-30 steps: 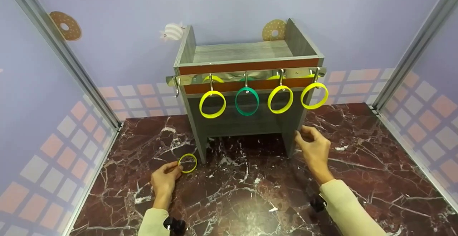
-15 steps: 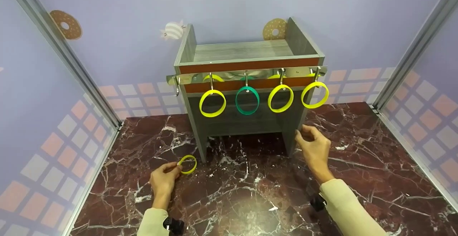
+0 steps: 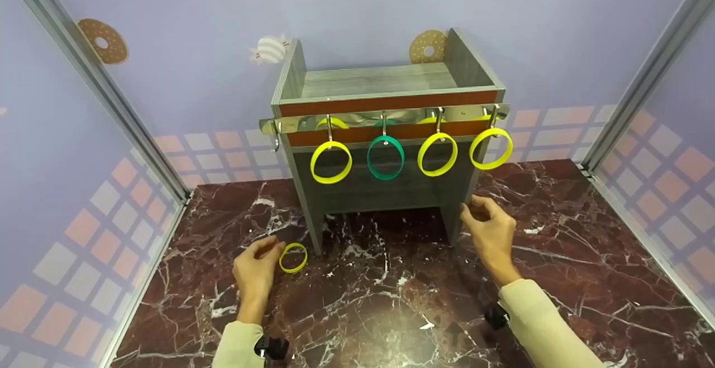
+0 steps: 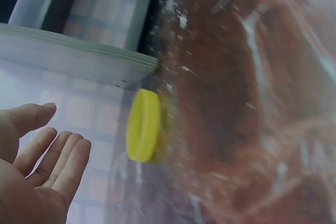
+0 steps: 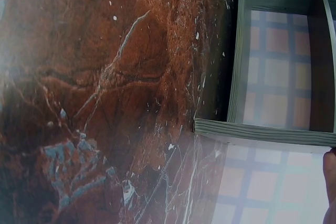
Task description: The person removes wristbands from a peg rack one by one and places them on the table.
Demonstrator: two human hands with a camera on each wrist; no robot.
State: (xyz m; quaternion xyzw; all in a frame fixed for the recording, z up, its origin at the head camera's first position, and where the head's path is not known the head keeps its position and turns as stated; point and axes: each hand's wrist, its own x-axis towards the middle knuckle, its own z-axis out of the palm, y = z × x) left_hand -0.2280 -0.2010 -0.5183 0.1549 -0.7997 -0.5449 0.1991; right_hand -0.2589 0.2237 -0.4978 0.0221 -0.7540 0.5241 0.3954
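At left, the left hand has its fingers released, just beside but apart from the loose ring, which rests on the table near the left foot of the shelf, a position leaving it within easy reach. The leftmost hook is bare; the other rings hang one per hook, so none touches its neighbour. The right hand touches the shelf's right side, presumably steadying it; whether its fingers grip cannot be told.
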